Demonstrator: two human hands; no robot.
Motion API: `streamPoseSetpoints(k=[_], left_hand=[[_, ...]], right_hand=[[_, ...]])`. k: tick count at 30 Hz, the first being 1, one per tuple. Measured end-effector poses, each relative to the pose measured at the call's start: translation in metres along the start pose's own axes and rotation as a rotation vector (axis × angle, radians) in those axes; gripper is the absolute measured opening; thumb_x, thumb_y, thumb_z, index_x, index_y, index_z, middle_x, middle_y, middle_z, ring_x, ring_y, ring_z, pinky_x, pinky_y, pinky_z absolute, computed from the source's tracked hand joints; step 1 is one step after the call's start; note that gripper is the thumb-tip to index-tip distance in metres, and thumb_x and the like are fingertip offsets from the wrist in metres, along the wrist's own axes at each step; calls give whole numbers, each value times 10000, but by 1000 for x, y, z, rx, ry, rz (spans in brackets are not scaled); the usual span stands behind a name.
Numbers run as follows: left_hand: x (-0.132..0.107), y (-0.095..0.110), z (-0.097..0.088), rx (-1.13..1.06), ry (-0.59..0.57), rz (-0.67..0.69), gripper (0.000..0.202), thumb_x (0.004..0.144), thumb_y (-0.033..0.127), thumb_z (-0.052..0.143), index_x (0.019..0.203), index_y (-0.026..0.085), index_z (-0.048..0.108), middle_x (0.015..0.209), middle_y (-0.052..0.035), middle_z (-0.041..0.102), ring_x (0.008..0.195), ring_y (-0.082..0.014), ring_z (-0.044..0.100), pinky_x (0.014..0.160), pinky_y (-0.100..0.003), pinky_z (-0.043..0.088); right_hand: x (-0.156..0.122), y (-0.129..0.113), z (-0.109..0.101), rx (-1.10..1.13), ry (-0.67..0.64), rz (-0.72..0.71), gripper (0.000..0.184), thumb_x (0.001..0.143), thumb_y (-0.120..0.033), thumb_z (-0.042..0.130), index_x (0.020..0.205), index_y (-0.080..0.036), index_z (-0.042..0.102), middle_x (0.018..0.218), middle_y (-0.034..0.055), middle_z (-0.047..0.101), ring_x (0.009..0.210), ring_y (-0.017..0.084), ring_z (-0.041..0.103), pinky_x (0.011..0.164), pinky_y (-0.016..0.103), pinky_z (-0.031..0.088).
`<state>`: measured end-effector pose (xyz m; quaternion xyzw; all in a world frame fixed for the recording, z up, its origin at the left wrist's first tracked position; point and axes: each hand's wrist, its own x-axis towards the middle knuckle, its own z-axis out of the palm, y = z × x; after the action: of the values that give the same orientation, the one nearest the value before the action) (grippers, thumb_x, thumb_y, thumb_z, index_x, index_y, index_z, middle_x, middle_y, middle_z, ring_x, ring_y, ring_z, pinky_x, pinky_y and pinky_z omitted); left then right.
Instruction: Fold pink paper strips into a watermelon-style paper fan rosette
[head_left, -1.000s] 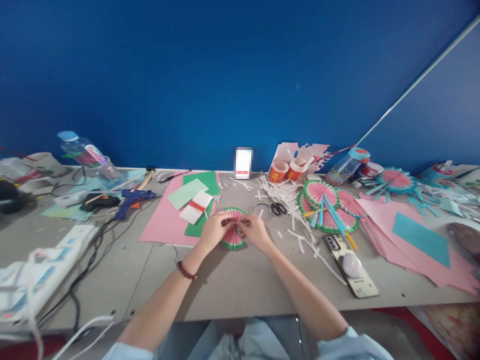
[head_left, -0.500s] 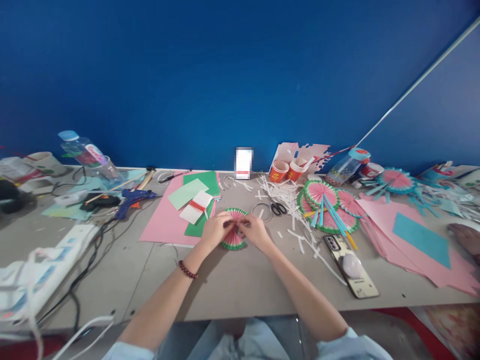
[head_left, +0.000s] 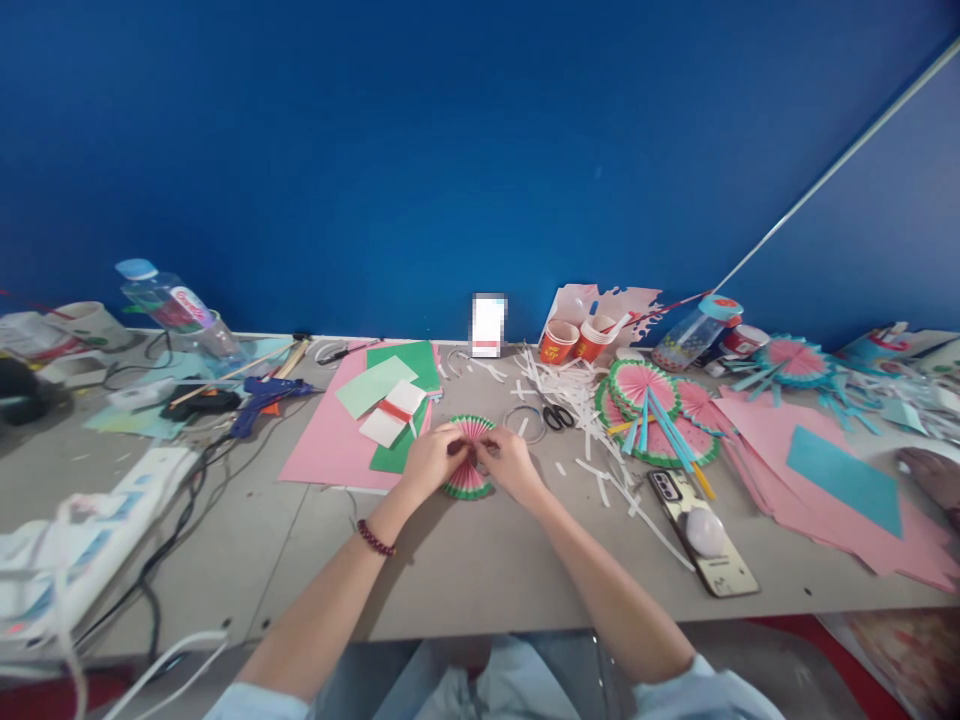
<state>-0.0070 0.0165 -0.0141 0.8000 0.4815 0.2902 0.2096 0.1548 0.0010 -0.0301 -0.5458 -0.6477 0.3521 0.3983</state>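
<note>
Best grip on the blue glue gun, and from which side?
Grip the blue glue gun by its handle, coming from the near edge: the gun seems to lie on its side, handle slanting toward the person, nozzle pointing right. The left hand is nearer but is at the pleated fan. I'd avoid the nozzle; it may be hot.

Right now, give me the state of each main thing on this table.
Pleated paper disc, spread open, left hand and right hand at its middle
Scissors, lying down, blades unclear
Glue gun, lying down
Blue-capped bottle, closed
Jar, lid on
Orange cups, open-topped
Phone, lying back up
Pixelated screen, upright, bright
</note>
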Motion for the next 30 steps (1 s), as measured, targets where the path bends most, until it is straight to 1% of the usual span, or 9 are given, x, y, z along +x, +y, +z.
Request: streamPoseSetpoints(k=[3, 6, 9, 13, 19, 24, 30], left_hand=[[0, 2, -2, -28, -19, -14, 113, 788, 169, 574, 808, 195, 682, 860, -36, 675, 785, -168, 621, 688, -264, 463], [1, 2, -3, -62, -30, -16, 109, 788, 182, 585, 820, 195, 688, 858, -39, 676, 776, -168, 618, 691, -271, 467], [2, 0, -2, -104, -26, -3, 116, 805, 216, 583, 839, 193, 692, 875, -48, 680, 781, -168, 617, 699, -277, 474], [2, -5, 0, -150, -9, 17, 141, 837, 238, 556, 846, 192, 689, 882, -48, 684, 794, -163, 623, 713, -276, 480], [3, -5, 0, -154, 7, -3, 120, 821, 227, 568, 808, 197, 684, 845, -35, 682, 769, -156, 620, 689, -265, 481], [4, -3, -3, -149, -34, -1, 125, 807, 207, 560, 807, 193, 684, 831, -37, 683, 743, -157, 616, 666, -266, 483], [3, -5, -4, -179, -59, 6, 203, 777, 105, 505, 837, 187, 680, 882, -42, 693, 808, -165, 634, 719, -272, 503]], right_hand=[[1, -1, -1, -14, -6, -4, 123, 741, -149, 521, 722, -167, 642, 752, 42, 620, 707, 169, 637, 569, 266, 552], [1, -1, -1, 19, -17, 37, 114, 747, -167, 524, 722, -163, 636, 731, 36, 626, 663, 157, 632, 538, 252, 545], [1, 0, -1, 64, -38, 80, 116, 753, -206, 528, 716, -167, 630, 704, 34, 633, 640, 160, 637, 527, 261, 552], [0, -2, -2, 138, -53, 125, 131, 761, -279, 538, 710, -185, 614, 683, 19, 628, 571, 158, 629, 473, 297, 557], [1, -2, -1, 165, -53, 133, 119, 748, -268, 544, 681, -186, 599, 642, 18, 632, 552, 168, 638, 463, 299, 560], [2, 3, 1, 112, -41, 134, 119, 750, -261, 536, 684, -187, 602, 626, 8, 640, 528, 158, 636, 459, 262, 535], [2, 4, 1, 17, -35, 121, 123, 761, -223, 514, 684, -180, 601, 600, -2, 638, 493, 134, 627, 495, 224, 504]])
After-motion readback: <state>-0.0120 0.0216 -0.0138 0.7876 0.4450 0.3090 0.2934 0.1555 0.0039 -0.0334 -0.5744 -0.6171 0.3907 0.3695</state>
